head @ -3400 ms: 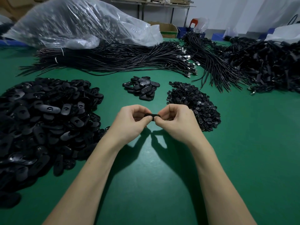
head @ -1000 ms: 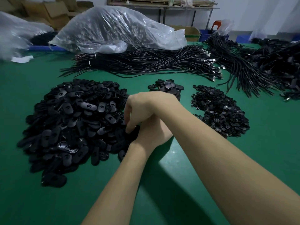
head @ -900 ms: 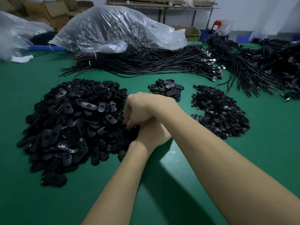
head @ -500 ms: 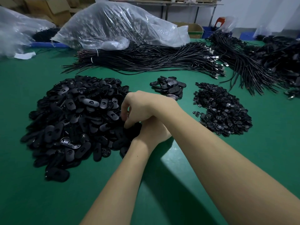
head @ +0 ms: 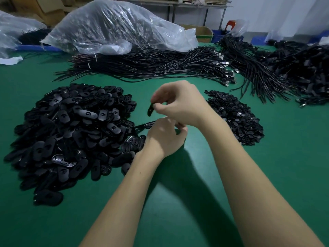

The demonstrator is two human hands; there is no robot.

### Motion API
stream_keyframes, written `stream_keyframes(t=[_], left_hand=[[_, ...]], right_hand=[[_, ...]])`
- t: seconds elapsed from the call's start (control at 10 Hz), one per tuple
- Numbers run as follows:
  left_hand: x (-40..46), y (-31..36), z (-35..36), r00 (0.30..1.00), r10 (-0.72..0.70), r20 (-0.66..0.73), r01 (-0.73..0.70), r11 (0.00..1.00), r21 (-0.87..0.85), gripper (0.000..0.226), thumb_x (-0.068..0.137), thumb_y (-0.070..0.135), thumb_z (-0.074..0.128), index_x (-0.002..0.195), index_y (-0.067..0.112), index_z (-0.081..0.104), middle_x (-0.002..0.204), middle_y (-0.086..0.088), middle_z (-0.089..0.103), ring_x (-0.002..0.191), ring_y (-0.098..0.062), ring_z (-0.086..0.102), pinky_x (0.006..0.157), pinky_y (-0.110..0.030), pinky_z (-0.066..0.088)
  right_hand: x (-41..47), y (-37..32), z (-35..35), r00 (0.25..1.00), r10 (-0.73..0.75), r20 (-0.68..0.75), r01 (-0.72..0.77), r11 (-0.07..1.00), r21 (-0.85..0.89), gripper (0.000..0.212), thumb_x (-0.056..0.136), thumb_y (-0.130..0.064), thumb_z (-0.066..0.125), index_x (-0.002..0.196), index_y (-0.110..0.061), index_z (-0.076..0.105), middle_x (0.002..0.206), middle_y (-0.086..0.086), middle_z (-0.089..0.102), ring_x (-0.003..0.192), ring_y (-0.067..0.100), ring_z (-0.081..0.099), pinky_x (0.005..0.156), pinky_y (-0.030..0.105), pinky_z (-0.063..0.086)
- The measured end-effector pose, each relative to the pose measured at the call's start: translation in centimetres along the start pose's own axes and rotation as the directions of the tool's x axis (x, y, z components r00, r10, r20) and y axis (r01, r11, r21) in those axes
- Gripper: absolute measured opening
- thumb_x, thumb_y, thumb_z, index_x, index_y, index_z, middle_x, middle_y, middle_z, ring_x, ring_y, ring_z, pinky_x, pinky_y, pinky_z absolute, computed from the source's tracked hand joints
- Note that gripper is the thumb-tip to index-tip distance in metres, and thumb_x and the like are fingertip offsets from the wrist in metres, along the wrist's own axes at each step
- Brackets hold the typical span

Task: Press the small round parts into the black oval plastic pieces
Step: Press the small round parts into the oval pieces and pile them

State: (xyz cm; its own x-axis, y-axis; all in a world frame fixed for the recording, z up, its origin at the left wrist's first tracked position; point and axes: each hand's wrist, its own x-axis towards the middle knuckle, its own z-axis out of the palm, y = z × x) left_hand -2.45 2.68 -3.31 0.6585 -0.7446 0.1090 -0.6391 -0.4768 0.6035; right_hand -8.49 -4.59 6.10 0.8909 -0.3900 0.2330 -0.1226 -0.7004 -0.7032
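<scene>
A big heap of black oval plastic pieces [head: 71, 132] lies on the left of the green table [head: 178, 211]. A smaller heap of small round parts [head: 235, 118] lies on the right. My right hand [head: 181, 102] is raised over the table's middle and pinches one black oval piece [head: 151, 109] that hangs from its fingertips. Just below it, my left hand [head: 165, 138] is at the heap's right edge, fingers closed on another oval piece [head: 148, 124]. The little stack of finished pieces is hidden behind my right hand.
Bundles of black cables [head: 151, 65] stretch across the back of the table, with more cable heaps [head: 293, 72] at the right. A large clear plastic bag [head: 114, 27] of parts sits behind them. Cardboard boxes [head: 49, 9] stand at the far left.
My right hand has lifted off the oval heap and moved right with one oval piece in its fingers. My left hand has drawn back from the heap holding another piece.
</scene>
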Motion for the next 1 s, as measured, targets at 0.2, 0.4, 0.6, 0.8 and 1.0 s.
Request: stream_keyframes(t=[0.2,0.4,0.6,0.8,1.0], left_hand=[[-0.4,-0.1,-0.2,0.994,0.106,-0.023,-0.108,0.985,-0.134,0.005,0.092,0.036,0.064,0.089,0.033,0.06,0.09,0.016,0.069,0.075,-0.012,0.064,0.08,-0.038,0.056],[-0.6,0.3,-0.4,0.983,0.163,-0.08,-0.173,0.975,-0.14,0.011,0.091,0.043,0.065,0.1,0.039,0.059,0.099,0.021,0.066,0.071,0.005,0.053,0.069,-0.028,0.044],[-1.1,0.9,-0.4,0.963,0.217,-0.16,-0.253,0.934,-0.251,0.036,0.085,0.047,0.076,0.117,0.045,0.059,0.097,0.023,0.065,0.084,-0.005,0.057,0.068,-0.024,0.045],[-0.9,0.7,-0.5,0.959,0.202,-0.2,-0.254,0.923,-0.288,0.018,0.088,0.037,0.076,0.104,0.036,0.069,0.097,0.019,0.069,0.083,-0.007,0.06,0.064,-0.024,0.045],[-0.8,0.5,-0.6,0.961,0.177,-0.213,-0.23,0.938,-0.258,0.016,0.088,0.035,0.076,0.103,0.035,0.069,0.096,0.017,0.069,0.083,-0.009,0.06,0.075,-0.034,0.054]], right_hand=[[-4.8,5.1,-2.4,0.964,0.182,-0.195,-0.119,0.947,0.298,0.016,0.089,-0.008,0.072,0.09,-0.024,0.075,0.078,-0.016,0.073,0.063,-0.004,0.06,0.061,0.014,0.046],[-7.1,8.3,-3.1,0.895,0.387,-0.222,-0.24,0.837,0.491,0.015,0.091,-0.009,0.072,0.092,-0.024,0.075,0.08,-0.008,0.073,0.063,0.005,0.059,0.06,0.02,0.049],[-7.1,9.2,-2.6,0.889,0.424,-0.172,-0.273,0.793,0.545,0.016,0.09,-0.009,0.073,0.089,-0.025,0.076,0.079,-0.006,0.073,0.061,0.006,0.057,0.058,0.019,0.048],[-6.8,9.2,-3.0,0.89,0.426,-0.161,-0.313,0.83,0.462,0.009,0.091,-0.018,0.074,0.092,-0.026,0.074,0.078,-0.007,0.076,0.064,0.006,0.065,0.058,0.017,0.049],[-7.2,10.5,-4.2,0.802,0.409,-0.435,-0.512,0.847,-0.146,0.015,0.092,-0.028,0.063,0.098,-0.035,0.075,0.09,-0.018,0.073,0.082,0.008,0.065,0.072,0.027,0.049]])
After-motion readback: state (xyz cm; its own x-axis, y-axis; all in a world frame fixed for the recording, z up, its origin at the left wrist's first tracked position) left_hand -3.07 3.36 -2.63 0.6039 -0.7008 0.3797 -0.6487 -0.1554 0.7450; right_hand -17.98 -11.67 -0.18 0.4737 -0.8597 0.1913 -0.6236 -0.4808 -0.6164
